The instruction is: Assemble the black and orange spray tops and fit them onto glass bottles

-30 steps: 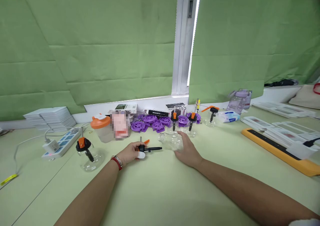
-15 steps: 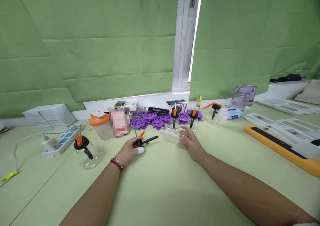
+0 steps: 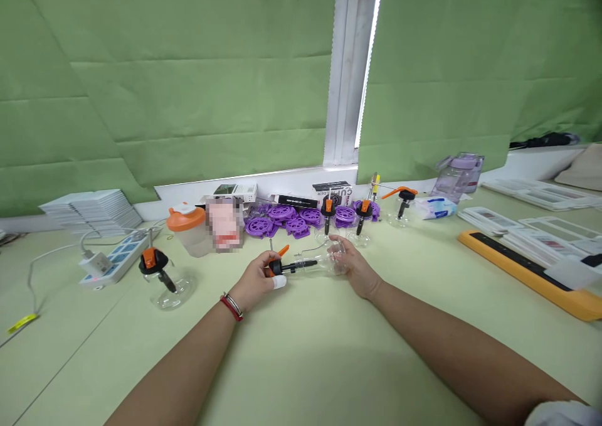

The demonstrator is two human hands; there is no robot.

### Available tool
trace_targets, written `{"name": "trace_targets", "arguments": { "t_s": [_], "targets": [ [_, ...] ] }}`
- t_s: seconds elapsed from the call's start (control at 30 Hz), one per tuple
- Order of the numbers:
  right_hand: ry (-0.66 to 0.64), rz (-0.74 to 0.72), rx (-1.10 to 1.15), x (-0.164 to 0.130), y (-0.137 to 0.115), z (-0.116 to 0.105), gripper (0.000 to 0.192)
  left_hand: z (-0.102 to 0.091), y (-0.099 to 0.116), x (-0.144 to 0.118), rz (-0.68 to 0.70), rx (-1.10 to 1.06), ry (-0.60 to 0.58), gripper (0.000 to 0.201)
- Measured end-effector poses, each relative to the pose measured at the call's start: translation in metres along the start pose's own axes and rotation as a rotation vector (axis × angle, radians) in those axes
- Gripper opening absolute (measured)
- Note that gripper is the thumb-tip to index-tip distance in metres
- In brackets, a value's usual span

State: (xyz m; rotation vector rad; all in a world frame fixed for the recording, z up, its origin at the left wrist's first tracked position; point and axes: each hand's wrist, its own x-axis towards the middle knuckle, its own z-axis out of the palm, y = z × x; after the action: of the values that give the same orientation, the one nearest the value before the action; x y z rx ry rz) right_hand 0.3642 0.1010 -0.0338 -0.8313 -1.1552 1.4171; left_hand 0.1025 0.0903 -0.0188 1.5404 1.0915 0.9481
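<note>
Pale green surface, and the two hands are closing in on each other!
Nearest the camera, both forearms are stretching out over the surface; the left hand, wearing a red bracelet, is pinching the black-and-orange pump head in curled fingers, its black tube pointing right, and it is sliding closer than a second ago. The right hand is wrapping loosely around the clear bottle, lying on its side between the hands, and turning its mouth toward the tube, so the tube tip now looks just at the bottle's neck, where a gap lay before. Off to the left, an assembled bottle is standing; farther back, purple discs, more pump-topped bottles and green blinds.
</note>
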Motion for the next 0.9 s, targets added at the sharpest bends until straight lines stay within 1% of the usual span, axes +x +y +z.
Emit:
{"name": "trace_targets", "arguments": {
  "t_s": [0.2,0.4,0.5,0.6,0.67,0.77,0.83,0.9],
  "targets": [
    [0.011,0.019,0.019,-0.002,-0.002,0.002,0.045,0.004,0.007,-0.002,0.008,0.01,0.066,0.044],
    [0.035,0.037,0.028,-0.003,-0.009,0.003,0.044,0.004,0.005,-0.001,0.024,0.024,0.048,0.043],
    [0.042,0.032,0.035,-0.004,-0.011,0.003,0.043,0.002,0.003,0.001,0.015,0.023,0.076,0.045],
    [0.021,0.038,0.051,-0.006,-0.01,0.006,0.044,0.002,0.003,0.002,0.018,0.016,0.096,0.045],
    [-0.019,0.049,0.065,-0.007,-0.009,0.009,0.043,0.004,0.004,0.001,0.021,0.014,0.066,0.044],
    [-0.085,0.056,0.078,-0.008,-0.006,0.013,0.04,0.009,0.008,-0.001,0.011,-0.012,-0.018,0.044],
    [-0.098,0.06,0.086,-0.008,-0.004,0.015,0.039,0.012,0.011,-0.003,0.0,-0.048,-0.053,0.044],
    [-0.091,0.068,0.095,-0.007,-0.004,0.015,0.04,0.013,0.013,-0.003,-0.004,-0.081,-0.059,0.043]
  ]
}}
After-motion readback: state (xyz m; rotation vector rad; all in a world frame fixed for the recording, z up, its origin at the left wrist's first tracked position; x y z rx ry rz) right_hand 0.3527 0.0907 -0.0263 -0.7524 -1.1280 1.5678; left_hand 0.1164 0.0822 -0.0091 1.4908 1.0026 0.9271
